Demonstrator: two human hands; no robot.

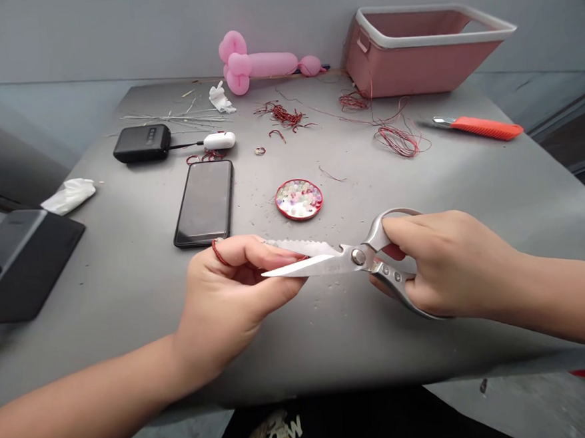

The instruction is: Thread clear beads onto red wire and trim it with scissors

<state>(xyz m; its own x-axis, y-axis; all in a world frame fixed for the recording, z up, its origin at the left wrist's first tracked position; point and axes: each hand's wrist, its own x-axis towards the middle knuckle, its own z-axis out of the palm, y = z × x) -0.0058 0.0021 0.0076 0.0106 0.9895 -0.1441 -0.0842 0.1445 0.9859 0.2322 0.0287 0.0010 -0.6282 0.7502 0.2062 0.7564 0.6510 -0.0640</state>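
Observation:
My right hand [440, 259] is closed on the handles of the silver scissors [358, 257], whose blades are partly apart and point left. The blades reach to the fingers of my left hand [241, 276]. That hand is pinched closed, and a bit of dark red thread shows at its fingertips between the blades; most of what it holds is hidden. A red braided ring [218, 253] circles one left finger. Just beyond the scissors lies a round red-rimmed dish [299, 199] of small pale and pink beads.
A black phone [204, 203], black power bank [141, 143] and white case [219, 140] lie left. Red thread [398, 139], an orange cutter [486, 127] and a pink bin [422, 66] are at right. A pink balloon [272, 64] lies behind; a dark stand [30, 264] is far left.

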